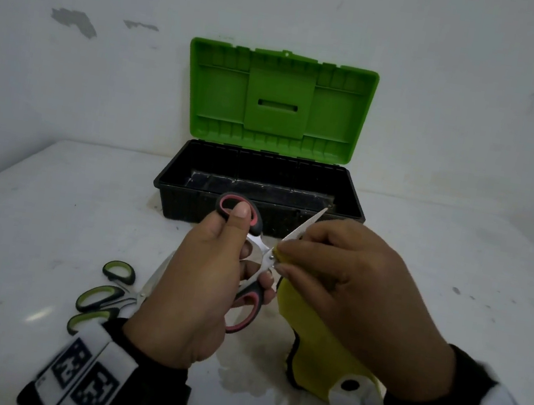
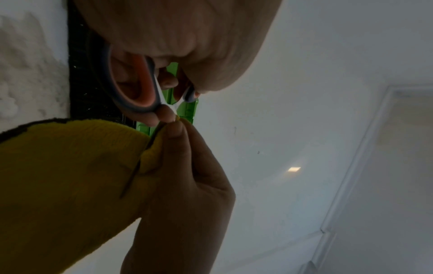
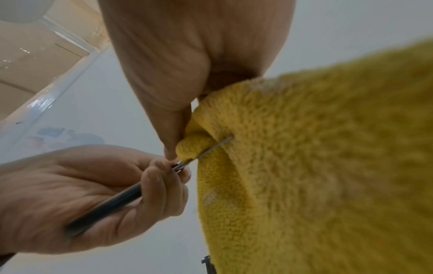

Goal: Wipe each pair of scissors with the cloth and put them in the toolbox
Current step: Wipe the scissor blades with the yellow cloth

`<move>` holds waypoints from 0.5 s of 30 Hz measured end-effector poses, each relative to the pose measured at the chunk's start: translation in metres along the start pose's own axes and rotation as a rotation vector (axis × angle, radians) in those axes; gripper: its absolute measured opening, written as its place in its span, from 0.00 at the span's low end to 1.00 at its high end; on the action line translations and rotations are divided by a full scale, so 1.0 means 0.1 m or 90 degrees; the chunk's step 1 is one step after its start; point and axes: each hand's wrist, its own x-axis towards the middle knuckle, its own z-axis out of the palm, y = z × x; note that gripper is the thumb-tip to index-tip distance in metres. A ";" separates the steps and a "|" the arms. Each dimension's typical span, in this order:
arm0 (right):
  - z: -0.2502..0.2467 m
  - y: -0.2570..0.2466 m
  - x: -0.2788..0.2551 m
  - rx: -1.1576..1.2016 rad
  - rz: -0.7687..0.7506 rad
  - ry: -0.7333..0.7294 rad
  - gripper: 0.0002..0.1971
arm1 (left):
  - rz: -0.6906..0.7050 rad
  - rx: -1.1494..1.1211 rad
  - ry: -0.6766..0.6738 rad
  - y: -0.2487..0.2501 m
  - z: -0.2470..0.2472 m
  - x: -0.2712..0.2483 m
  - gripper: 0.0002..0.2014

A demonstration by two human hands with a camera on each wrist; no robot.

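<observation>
- My left hand point(image 1: 198, 282) grips the red scissors point(image 1: 251, 262) by the handles, thumb through the upper loop, blades spread open above the table point(image 1: 28, 236).
- My right hand point(image 1: 346, 290) pinches the yellow cloth point(image 1: 316, 352) around the lower blade, right beside the pivot; the upper blade points at the toolbox point(image 1: 257, 214).
- To wipe well, I judge I should keep the pinch flat on the blade's sides and draw the cloth from pivot to tip, away from the edge.
- I'd hold the handles steady so the blades don't snap shut on my fingers.
- The other blade needs the same pass.
- The toolbox stands open just behind, its inside dark; I can't tell what it holds.
- The green scissors point(image 1: 106, 292) lie on the table by my left wrist, waiting.
</observation>
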 end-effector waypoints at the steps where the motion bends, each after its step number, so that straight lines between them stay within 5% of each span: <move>1: 0.02 0.00 -0.01 0.002 0.008 0.015 0.10 | -0.002 0.003 0.000 -0.01 0.01 0.00 0.12; 15: 0.13 0.07 -0.02 0.037 0.061 0.126 0.03 | 0.018 0.049 -0.017 -0.01 0.02 -0.02 0.13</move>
